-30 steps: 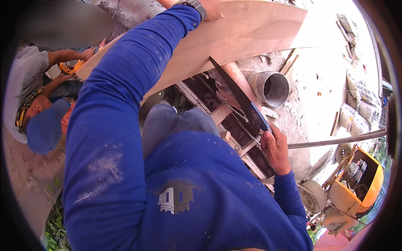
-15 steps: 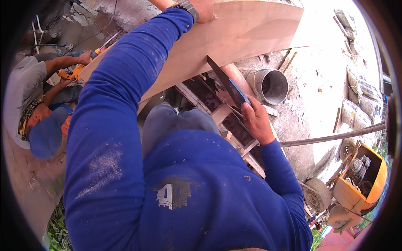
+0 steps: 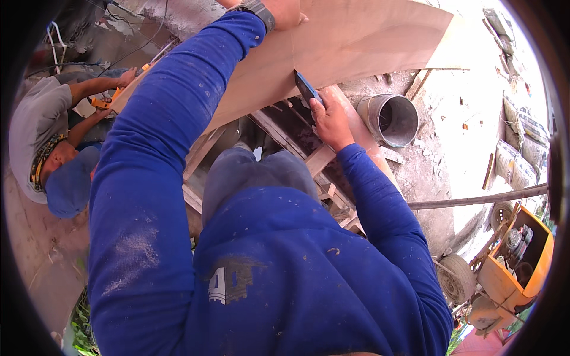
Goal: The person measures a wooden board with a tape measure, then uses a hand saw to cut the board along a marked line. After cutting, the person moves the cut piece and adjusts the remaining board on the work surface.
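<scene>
A large sheet of plywood (image 3: pixel 368 44) spans the upper part of the view. My right hand (image 3: pixel 332 121) is closed round the handle of a handsaw (image 3: pixel 307 87). Its dark blade with a blue stripe meets the near edge of the sheet, and most of its length is hidden. At the top edge of the view, my left hand (image 3: pixel 285 13), with a grey watch (image 3: pixel 259 12) at the wrist, lies on the plywood. Its thumb shows, but the other fingers are out of sight.
Under the sheet run wooden beams (image 3: pixel 320 159). A metal bucket (image 3: pixel 389 120) lies tipped to the right. Sacks (image 3: pixel 515 163) and an orange machine on wheels (image 3: pixel 513 255) stand farther right. At left, a co-worker in a blue cap (image 3: pixel 72 181) holds an orange tool (image 3: pixel 101 102).
My right hand has pushed the saw up and away from me, so less blade shows below the plywood edge. The left hand stays on the sheet. The view has shifted slightly.
</scene>
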### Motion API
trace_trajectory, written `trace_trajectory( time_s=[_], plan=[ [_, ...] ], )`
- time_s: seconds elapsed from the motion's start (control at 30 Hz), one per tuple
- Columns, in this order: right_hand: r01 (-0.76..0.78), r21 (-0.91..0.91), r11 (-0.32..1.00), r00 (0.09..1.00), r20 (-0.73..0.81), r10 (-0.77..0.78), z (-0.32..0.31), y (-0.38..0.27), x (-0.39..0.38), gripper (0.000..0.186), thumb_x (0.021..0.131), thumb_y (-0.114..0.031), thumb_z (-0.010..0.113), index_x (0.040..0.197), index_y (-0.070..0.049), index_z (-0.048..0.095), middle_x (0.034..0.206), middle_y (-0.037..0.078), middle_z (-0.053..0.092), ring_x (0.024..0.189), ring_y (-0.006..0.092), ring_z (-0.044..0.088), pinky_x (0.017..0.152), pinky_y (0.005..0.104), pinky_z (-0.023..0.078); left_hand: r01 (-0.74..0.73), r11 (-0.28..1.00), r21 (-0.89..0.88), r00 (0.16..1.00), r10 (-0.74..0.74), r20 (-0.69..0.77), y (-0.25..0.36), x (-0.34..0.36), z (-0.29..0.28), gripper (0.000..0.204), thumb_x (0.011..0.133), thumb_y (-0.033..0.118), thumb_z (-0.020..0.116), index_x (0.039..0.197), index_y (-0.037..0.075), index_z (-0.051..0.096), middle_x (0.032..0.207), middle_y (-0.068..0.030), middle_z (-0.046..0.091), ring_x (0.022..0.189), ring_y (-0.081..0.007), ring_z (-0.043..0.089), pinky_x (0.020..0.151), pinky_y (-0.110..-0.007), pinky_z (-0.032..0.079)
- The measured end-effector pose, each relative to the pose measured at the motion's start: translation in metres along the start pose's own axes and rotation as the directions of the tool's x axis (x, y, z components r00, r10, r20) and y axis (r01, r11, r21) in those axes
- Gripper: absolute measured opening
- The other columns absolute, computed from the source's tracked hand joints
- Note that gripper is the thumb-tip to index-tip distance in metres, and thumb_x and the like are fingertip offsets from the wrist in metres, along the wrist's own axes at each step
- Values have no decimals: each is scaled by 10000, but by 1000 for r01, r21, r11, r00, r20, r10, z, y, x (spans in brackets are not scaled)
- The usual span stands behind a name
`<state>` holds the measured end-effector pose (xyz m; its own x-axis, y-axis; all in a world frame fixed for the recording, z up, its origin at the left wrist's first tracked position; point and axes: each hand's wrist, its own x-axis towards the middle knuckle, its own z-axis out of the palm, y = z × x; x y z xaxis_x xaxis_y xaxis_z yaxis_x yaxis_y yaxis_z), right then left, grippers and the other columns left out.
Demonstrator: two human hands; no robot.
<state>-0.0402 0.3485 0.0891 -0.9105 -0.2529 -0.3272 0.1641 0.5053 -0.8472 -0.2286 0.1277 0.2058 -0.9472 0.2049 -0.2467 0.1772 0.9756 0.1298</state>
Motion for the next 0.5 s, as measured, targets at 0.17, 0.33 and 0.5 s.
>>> trace_trajectory(
  time_s=[0.17, 0.33, 0.5],
  plan=[
    [65, -118, 991, 997, -40, -70, -8, -30, 10, 326, 1082, -239, 560, 1154, 55, 682, 1023, 296, 717, 988, 503, 674, 879, 514, 528, -64, 998, 7, 997, 63, 37, 18, -9, -9, 471, 925, 442, 744, 1145, 29, 795, 1179, -223, 773, 1125, -391, 742, 986, -494, 580],
    [66, 30, 997, 997, -37, -65, -19, -3, -37, 351, 1095, -241, 562, 1246, 61, 656, 901, 225, 684, 801, 363, 663, 776, 438, 527, -19, 998, -56, 999, 21, 29, 17, -5, -9, 476, 913, 430, 744, 1161, 26, 785, 1187, -236, 766, 1135, -396, 736, 1000, -500, 573],
    [-45, 26, 999, 999, 30, 44, -93, -51, -157, 446, 1114, -316, 574, 1363, 51, 624, 768, 113, 624, 692, 178, 579, 678, 366, 499, -44, 997, -66, 998, 46, 32, -1, 2, 2, 485, 899, 438, 737, 1141, 21, 787, 1190, -238, 765, 1138, -397, 735, 999, -503, 573]
  ],
)
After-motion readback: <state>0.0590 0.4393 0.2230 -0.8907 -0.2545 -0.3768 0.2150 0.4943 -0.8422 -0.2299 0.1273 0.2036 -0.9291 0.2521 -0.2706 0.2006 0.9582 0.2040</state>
